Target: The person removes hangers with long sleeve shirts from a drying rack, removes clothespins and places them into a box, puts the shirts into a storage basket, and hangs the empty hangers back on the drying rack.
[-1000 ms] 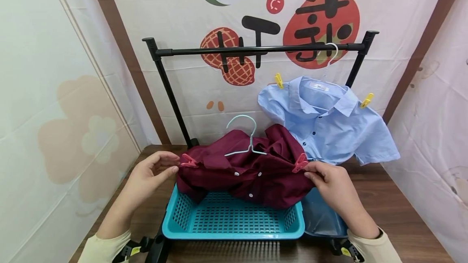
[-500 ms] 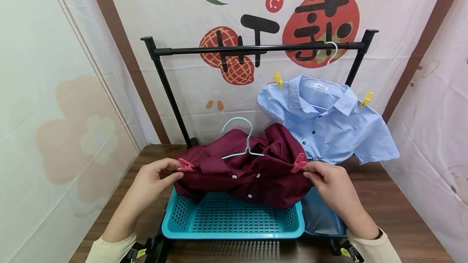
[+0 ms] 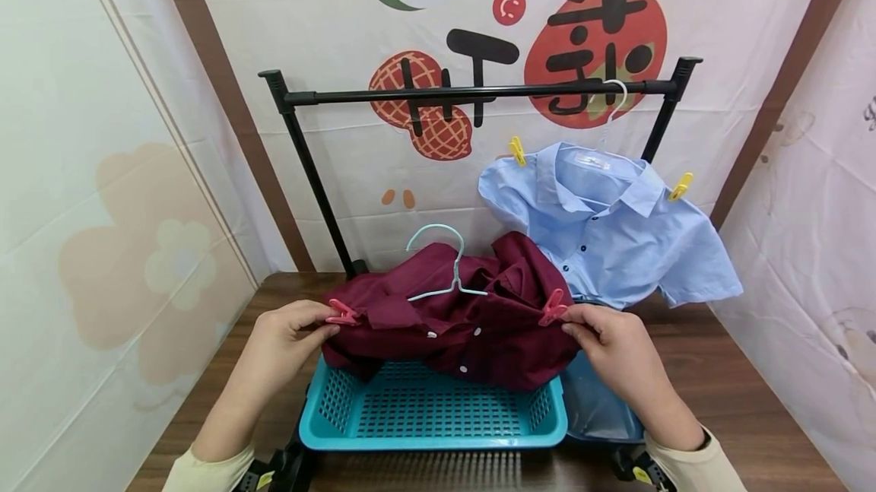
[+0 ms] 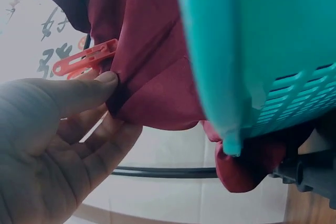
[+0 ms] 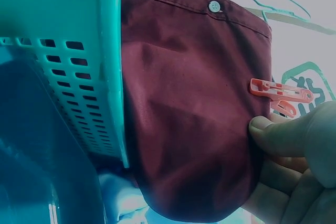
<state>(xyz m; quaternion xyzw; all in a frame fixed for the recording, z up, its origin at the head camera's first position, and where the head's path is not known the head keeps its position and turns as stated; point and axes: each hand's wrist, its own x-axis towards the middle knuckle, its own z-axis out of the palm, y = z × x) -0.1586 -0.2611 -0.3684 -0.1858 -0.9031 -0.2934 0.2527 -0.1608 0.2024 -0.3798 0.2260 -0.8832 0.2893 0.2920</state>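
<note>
A maroon shirt (image 3: 445,332) with white buttons lies bunched over the back of a teal basket (image 3: 438,442). From its collar rises the hook of a light-blue hanger (image 3: 457,264). Red clothespins clip both shoulders, one on the left (image 3: 344,312) and another on the right (image 3: 553,307). My left hand (image 3: 290,336) pinches the shirt's cloth beside the left clothespin, thumb (image 4: 107,77) in front. On the other side, my right hand (image 3: 612,340) pinches the fabric just below the right clothespin (image 5: 281,92). The hanger's arms are mostly hidden inside the shirt.
Behind stands a black clothes rack (image 3: 472,92). A light-blue shirt (image 3: 616,241) hangs from its bar on a white hanger (image 3: 619,104), with yellow clothespins at its shoulders. A translucent blue bin (image 3: 595,404) sits right of the basket on the wooden table (image 3: 732,385).
My left hand has moved in to the left shoulder and taken hold of the cloth there. The light-blue hanger hook has tipped down and left. My right hand keeps its hold.
</note>
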